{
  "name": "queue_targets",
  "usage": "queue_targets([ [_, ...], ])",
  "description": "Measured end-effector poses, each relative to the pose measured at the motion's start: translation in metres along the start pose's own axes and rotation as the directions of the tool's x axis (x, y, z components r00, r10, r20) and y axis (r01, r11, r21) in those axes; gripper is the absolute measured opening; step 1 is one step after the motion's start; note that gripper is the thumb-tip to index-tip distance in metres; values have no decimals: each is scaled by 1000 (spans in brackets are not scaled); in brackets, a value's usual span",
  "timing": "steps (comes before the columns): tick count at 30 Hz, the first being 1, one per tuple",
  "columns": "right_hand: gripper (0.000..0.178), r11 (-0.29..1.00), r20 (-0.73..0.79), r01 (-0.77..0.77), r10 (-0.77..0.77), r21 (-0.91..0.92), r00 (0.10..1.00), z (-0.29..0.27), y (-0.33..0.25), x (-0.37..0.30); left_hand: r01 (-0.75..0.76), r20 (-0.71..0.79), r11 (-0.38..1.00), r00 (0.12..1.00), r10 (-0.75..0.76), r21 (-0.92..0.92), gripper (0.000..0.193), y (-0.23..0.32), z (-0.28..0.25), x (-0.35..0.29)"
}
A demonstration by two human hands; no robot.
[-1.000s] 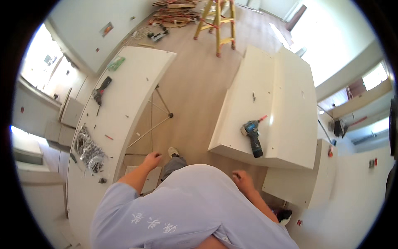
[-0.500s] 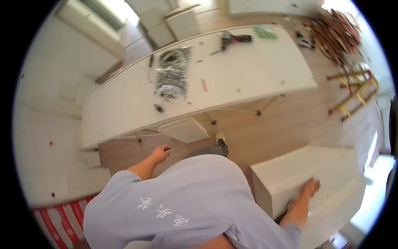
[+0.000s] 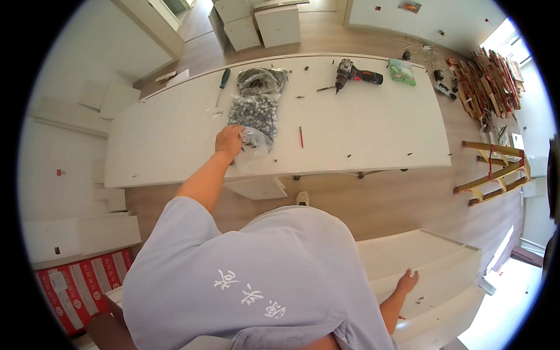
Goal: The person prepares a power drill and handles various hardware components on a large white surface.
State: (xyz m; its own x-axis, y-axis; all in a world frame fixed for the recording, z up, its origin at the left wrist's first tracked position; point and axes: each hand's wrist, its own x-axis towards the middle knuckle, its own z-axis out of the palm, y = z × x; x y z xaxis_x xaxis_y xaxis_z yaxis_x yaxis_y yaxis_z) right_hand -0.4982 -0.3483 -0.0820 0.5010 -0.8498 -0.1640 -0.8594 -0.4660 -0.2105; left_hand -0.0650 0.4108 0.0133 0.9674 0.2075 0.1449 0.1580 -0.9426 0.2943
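Head view: left hand (image 3: 229, 140), left of centre, fingers bent at the lower end of the clear plastic bag of hardware (image 3: 254, 111); can't tell if it grips or just touches. Bag lies upper centre on the white table (image 3: 361, 128), close to the near edge. Right hand (image 3: 408, 281), lower right, fingers loosely apart, over the white cabinet panel (image 3: 402, 254); contact unclear.

Table's near edge crosses mid-frame, small screws along it, right corner beside the yellow ladder (image 3: 496, 178). Floor (image 3: 373, 204) strip runs between table and panel, right of centre.

Writing: white characters (image 3: 251, 296) on the lavender shirt (image 3: 280, 251); print on red-and-white boxes (image 3: 87, 286), lower left; picture on the green packet (image 3: 401, 72), upper right.

Hard to see: left fingertips partly lost against the plastic, bag contents jumbled, shoe (image 3: 302, 198) mostly hidden by the shirt, right forearm partly covered, boxes cut by the dark fisheye rim.
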Motion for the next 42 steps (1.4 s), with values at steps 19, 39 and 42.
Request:
queue_targets([
  [19, 33, 972, 54, 227, -231, 64, 972, -20, -32, -53, -506, -440, 690, 849, 293, -517, 20, 152, -165, 111],
  [39, 40, 998, 60, -54, 52, 19, 997, -4, -19, -106, -173, 170, 225, 286, 943, -959, 10, 715, -29, -176],
  [42, 38, 991, 65, -75, 68, 107, 996, -9, -21, -112, -147, 122, 142, 141, 982, -979, 9, 795, -1, -258],
])
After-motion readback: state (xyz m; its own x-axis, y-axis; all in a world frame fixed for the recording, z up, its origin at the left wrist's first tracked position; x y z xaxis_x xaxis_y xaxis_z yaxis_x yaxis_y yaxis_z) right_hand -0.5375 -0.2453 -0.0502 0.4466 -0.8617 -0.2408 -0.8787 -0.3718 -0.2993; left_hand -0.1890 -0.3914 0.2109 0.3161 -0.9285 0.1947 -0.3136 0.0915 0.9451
